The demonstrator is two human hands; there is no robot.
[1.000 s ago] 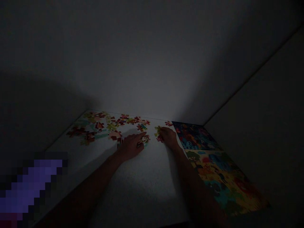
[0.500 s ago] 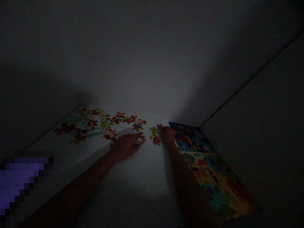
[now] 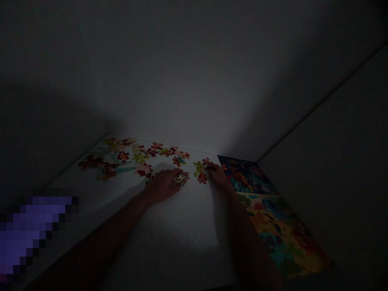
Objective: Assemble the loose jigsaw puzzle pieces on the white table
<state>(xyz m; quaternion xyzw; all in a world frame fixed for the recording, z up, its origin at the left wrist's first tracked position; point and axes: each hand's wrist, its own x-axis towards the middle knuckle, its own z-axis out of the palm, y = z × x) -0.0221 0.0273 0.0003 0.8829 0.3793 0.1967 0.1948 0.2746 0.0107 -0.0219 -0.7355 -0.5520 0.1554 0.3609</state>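
Under the left hand (image 3: pixel 162 185), fingers flat, lies a small joined cluster (image 3: pixel 181 178), while the right hand (image 3: pixel 218 174) rests curled on a red piece (image 3: pixel 202 178) (whether it pinches it, I cannot tell). Most loose pieces (image 3: pixel 127 157) lie scattered across the table (image 3: pixel 169 226) behind, so nearly all remains, judging by the picture sheet (image 3: pixel 273 218) to the right.

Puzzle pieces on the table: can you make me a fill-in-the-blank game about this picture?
1. The left hand rests on loose puzzle ____.
2. The colourful picture sheet lies to the ____ of the right hand.
3. The loose puzzle pieces lie scattered on a ____ table.

Missing words: pieces; right; white
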